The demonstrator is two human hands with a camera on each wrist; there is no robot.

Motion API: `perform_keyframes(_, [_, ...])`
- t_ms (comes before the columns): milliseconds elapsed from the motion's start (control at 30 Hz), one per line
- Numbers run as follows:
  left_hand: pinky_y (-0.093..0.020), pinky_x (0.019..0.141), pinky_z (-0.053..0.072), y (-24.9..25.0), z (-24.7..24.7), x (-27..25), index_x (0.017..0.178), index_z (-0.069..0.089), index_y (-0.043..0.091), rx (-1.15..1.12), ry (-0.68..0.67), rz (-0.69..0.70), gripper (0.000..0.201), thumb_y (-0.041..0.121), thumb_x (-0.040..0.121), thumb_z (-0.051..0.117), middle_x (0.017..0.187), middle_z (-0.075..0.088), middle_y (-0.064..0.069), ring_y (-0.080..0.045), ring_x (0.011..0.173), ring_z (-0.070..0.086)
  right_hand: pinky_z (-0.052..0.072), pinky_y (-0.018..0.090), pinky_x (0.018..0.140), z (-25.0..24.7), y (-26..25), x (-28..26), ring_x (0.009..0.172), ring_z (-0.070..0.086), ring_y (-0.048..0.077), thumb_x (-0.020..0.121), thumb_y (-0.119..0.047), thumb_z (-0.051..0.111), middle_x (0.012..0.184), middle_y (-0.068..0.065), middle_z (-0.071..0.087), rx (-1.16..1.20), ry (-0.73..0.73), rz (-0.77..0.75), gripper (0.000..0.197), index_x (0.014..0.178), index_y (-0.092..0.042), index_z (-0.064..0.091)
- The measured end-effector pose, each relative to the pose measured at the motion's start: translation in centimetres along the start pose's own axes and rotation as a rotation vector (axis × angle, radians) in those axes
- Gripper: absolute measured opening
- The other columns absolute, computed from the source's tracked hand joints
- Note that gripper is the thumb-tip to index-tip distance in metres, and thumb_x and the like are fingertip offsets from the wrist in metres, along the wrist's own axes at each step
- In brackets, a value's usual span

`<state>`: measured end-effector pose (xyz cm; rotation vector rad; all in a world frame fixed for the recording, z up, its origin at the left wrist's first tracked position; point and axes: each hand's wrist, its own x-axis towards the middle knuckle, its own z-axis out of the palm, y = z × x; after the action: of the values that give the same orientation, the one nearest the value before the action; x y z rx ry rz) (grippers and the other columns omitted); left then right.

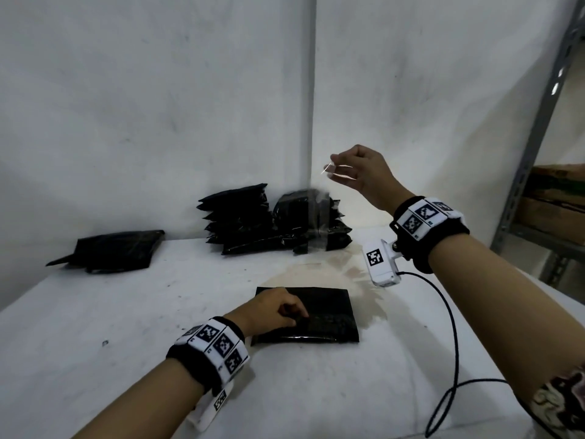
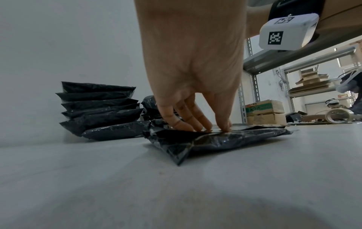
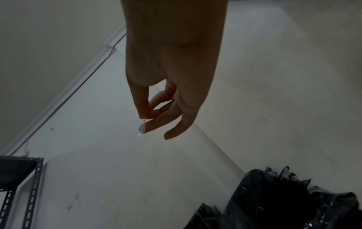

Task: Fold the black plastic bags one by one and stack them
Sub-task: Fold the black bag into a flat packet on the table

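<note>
Several folded black bags [image 1: 235, 217] already stack at the table's [image 1: 126, 327] far edge, one flat bag [image 1: 114, 250] waits far left, and we judge ourselves midway: our left hand [image 1: 272, 310] presses straight fingertips [image 2: 225, 126] on the near folded bag [image 1: 326, 315] while our right hand [image 1: 361, 172] pinches clear tape [image 1: 327, 168] above.

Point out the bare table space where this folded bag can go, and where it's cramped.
Bare table lies left of the folded bag under the left hand, up to the flat bag. The back is crowded: stacked bags and a bundle. The right hand pinches clear tape above it.
</note>
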<state>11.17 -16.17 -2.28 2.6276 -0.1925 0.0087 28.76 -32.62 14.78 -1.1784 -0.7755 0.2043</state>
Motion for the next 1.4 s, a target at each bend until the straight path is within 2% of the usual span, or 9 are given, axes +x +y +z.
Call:
perform_keyframes(267, [-0.019, 0.095, 0.037, -0.1, 0.4, 0.7, 0.126, 0.060, 0.031, 0.007, -0.049, -0.073, 0.037, 0.021, 0.091, 0.063, 0.107, 0.039, 0.002, -0.010, 0.100, 0.042, 0.052, 0.046, 0.095, 0.3, -0.5, -0.7, 0.091, 0.069, 0.033, 0.090, 0.002, 0.060, 0.082, 0.007, 0.070, -0.012, -0.009, 0.038, 0.019, 0.075, -0.007, 0.052])
perform_keyframes(533, [-0.011, 0.076, 0.038, -0.4, 0.5, 0.9, 0.116, 0.065, 0.026, -0.057, 0.008, -0.067, 0.027, 0.024, 0.089, 0.066, 0.109, 0.047, 0.000, -0.002, 0.086, 0.048, 0.050, 0.047, 0.099, 1.2, -1.4, -1.1, 0.090, 0.068, 0.031, 0.090, 0.001, 0.059, 0.079, 0.004, 0.071, 0.033, -0.036, 0.048, 0.019, 0.075, -0.007, 0.051])
perform_keyframes(667, [-0.004, 0.069, 0.035, 0.2, 0.5, 1.2, 0.111, 0.067, 0.013, -0.130, 0.117, -0.051, 0.020, 0.014, 0.096, 0.054, 0.090, 0.049, 0.011, 0.003, 0.077, 0.046, 0.050, 0.046, 0.099, 2.0, -1.5, -1.2, 0.090, 0.069, 0.030, 0.091, 0.001, 0.058, 0.079, 0.004, 0.071, 0.050, -0.062, 0.060, 0.018, 0.075, -0.006, 0.053])
perform_keyframes(767, [-0.017, 0.063, 0.044, 1.2, 0.1, 1.9, 0.105, 0.066, 0.003, -0.626, 0.265, -0.224, 0.032, 0.021, 0.103, 0.039, 0.086, 0.060, 0.001, -0.006, 0.069, 0.050, 0.051, 0.046, 0.097, 2.5, -1.8, -1.2, 0.088, 0.070, 0.028, 0.091, 0.001, 0.058, 0.083, 0.006, 0.069, 0.095, -0.069, 0.063, 0.018, 0.074, -0.006, 0.053])
perform_keyframes(900, [-0.021, 0.057, 0.056, 2.8, -1.6, 2.8, 0.113, 0.056, -0.015, -1.516, 0.080, -0.510, 0.083, 0.061, 0.096, 0.026, 0.098, 0.063, -0.025, -0.018, 0.075, 0.055, 0.053, 0.044, 0.095, 3.2, -2.3, -1.3, 0.090, 0.070, 0.025, 0.092, -0.001, 0.058, 0.087, 0.005, 0.068, 0.165, -0.086, 0.071, 0.017, 0.077, -0.006, 0.053])
perform_keyframes(1033, [-0.030, 0.058, 0.058, 3.4, -2.4, 4.3, 0.119, 0.046, -0.020, -1.842, 0.067, -0.555, 0.093, 0.068, 0.091, 0.029, 0.107, 0.058, -0.035, -0.031, 0.084, 0.061, 0.055, 0.041, 0.091, 3.8, -2.8, -1.6, 0.091, 0.070, 0.024, 0.092, -0.001, 0.057, 0.083, 0.004, 0.067, 0.207, -0.096, 0.071, 0.016, 0.077, -0.006, 0.054])
perform_keyframes(1100, [-0.033, 0.057, 0.059, 3.5, -2.4, 4.7, 0.118, 0.046, -0.018, -1.922, 0.104, -0.530, 0.081, 0.059, 0.093, 0.041, 0.106, 0.059, -0.033, -0.034, 0.087, 0.062, 0.055, 0.041, 0.091, 3.8, -2.9, -1.7, 0.091, 0.070, 0.023, 0.093, -0.002, 0.055, 0.079, 0.003, 0.067, 0.224, -0.097, 0.082, 0.017, 0.077, -0.006, 0.053])
perform_keyframes(1233, [-0.023, 0.057, 0.058, 3.0, -2.4, 4.1, 0.103, 0.055, -0.007, -1.858, 0.264, -0.441, 0.015, 0.003, 0.092, 0.055, 0.090, 0.061, -0.019, -0.019, 0.078, 0.060, 0.054, 0.042, 0.092, 3.4, -2.9, -2.2, 0.090, 0.070, 0.022, 0.093, -0.003, 0.054, 0.077, 0.003, 0.065, 0.226, -0.087, 0.096, 0.018, 0.076, -0.006, 0.056])
perform_keyframes(1400, [-0.020, 0.061, 0.056, -0.4, -3.2, 1.8, 0.096, 0.057, -0.008, -1.857, 0.431, -0.396, 0.012, 0.001, 0.095, 0.048, 0.086, 0.060, -0.013, -0.014, 0.071, 0.063, 0.054, 0.038, 0.093, 1.8, -2.5, -3.3, 0.082, 0.069, 0.017, 0.094, -0.005, 0.053, 0.075, 0.002, 0.063, 0.181, -0.097, 0.198, 0.016, 0.080, -0.007, 0.058])
